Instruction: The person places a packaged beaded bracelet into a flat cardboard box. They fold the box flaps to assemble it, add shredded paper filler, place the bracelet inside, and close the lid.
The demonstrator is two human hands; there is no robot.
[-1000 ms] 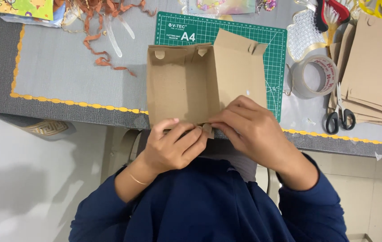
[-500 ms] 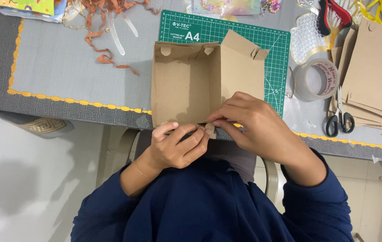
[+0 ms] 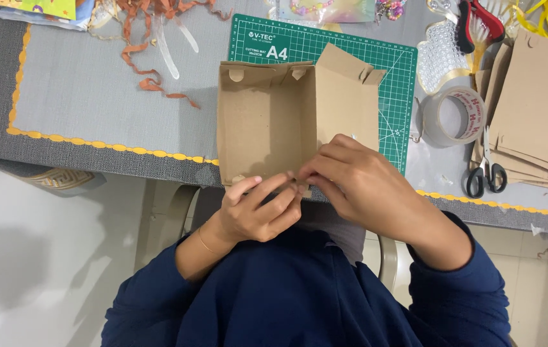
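Observation:
A brown cardboard box (image 3: pixel 267 122) lies open on the grey table, partly over a green cutting mat (image 3: pixel 338 48). Its right flap (image 3: pixel 346 96) stands up at an angle. My left hand (image 3: pixel 258 209) pinches the box's near wall at the table's front edge, fingers curled over the cardboard. My right hand (image 3: pixel 360 183) presses the same near edge from the right, fingertips meeting those of the left hand. The near wall is mostly hidden under both hands.
A roll of clear tape (image 3: pixel 457 115) and black-handled scissors (image 3: pixel 487 170) lie right of the mat. Flat cardboard pieces (image 3: pixel 537 109) are stacked at the far right. Torn brown paper strips (image 3: pixel 148 38) litter the table (image 3: pixel 94 103) at the back left. Red-handled pliers (image 3: pixel 479 19) lie at the back.
The view has shifted slightly. My left fingers have opened a little and moved up onto the box's near edge; my right hand stays on the same edge.

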